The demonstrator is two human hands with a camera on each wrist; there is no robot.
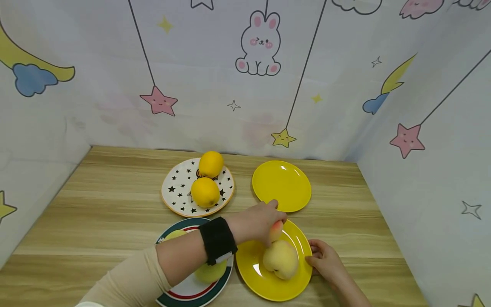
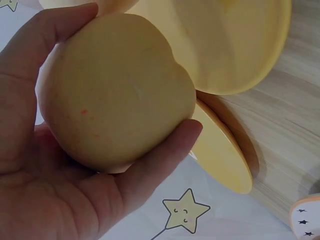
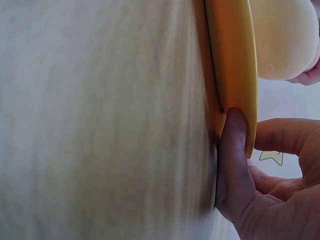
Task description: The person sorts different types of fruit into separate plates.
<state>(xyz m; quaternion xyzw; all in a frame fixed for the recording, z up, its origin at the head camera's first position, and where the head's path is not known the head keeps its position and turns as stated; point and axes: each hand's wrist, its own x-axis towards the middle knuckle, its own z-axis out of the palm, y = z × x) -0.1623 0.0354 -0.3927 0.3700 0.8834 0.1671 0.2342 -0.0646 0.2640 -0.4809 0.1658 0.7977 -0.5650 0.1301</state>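
My left hand [image 1: 255, 221] reaches across and grips a pale yellow peach [image 2: 117, 95] with a reddish blush, thumb and fingers curled around its sides. It holds the peach over the near yellow plate [image 1: 251, 279], whose far-left part is hidden behind the hand. Another pale peach [image 1: 281, 260] lies on that plate, just in front of the held one. On the plate's right side, my right hand [image 1: 327, 261] pinches the rim between thumb and fingers; the right wrist view shows the plate edge [image 3: 232, 55] between them.
Left of it, a green-rimmed plate [image 1: 226, 285] bears yellow-green fruit [image 1: 211, 273], partly covered by my left forearm. Behind stand a star-patterned plate [image 1: 178, 179] with two lemons [image 1: 205, 192] and a second yellow plate [image 1: 284, 185]. Printed cloth walls [image 1: 211, 123] enclose the wooden table [image 1: 96, 204].
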